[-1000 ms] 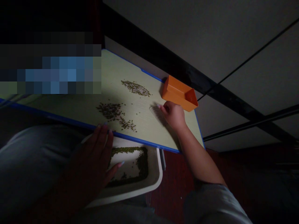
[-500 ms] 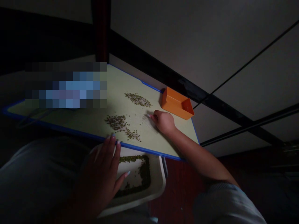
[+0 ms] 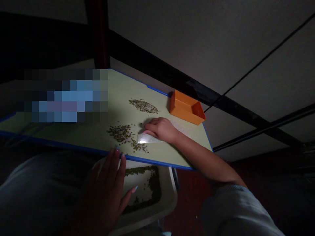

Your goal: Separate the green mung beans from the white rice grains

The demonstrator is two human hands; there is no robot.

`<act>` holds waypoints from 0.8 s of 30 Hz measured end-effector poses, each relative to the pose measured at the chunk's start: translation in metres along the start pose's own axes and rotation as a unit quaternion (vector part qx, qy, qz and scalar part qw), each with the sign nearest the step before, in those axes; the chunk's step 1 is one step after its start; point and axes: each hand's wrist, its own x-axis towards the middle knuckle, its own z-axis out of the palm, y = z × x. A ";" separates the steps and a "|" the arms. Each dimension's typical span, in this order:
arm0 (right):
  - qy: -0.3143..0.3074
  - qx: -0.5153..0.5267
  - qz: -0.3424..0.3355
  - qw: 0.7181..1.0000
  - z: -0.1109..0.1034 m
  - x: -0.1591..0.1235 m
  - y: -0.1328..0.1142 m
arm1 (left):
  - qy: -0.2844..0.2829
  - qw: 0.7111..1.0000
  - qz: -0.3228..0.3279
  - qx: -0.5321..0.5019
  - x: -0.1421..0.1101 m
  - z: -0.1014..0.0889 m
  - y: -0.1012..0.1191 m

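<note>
My right hand (image 3: pixel 161 128) lies on the pale green board (image 3: pixel 118 98), its fingers pressed on a clear flat scraper (image 3: pixel 147 139) that glints beside the near heap of green beans (image 3: pixel 123 132). A second bean heap (image 3: pixel 144 105) lies farther back. My left hand (image 3: pixel 108 183) rests flat with fingers spread on the white tray (image 3: pixel 167 203) below the board's blue edge. The tray holds more green beans (image 3: pixel 152 185) along its sides.
An orange box (image 3: pixel 187 108) stands at the board's far right corner. A blurred-out patch covers the board's left part. Dark bars and a dim floor lie beyond; my grey-clothed lap is at the lower left.
My right hand has slid left and nearer with the clear scraper, from beside the orange box to the near bean heap. My left hand has stayed on the tray.
</note>
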 end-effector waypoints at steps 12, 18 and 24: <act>0.042 -0.002 -0.012 0.999 -0.001 -0.054 -0.002 | -0.004 0.999 0.007 0.033 -0.001 0.001 0.002; 0.026 0.026 0.032 0.999 -0.006 -0.070 -0.007 | -0.017 0.996 0.055 0.066 -0.005 0.005 -0.004; -0.013 0.093 0.103 0.990 -0.018 -0.079 -0.005 | -0.027 0.992 0.065 0.101 -0.003 0.003 -0.007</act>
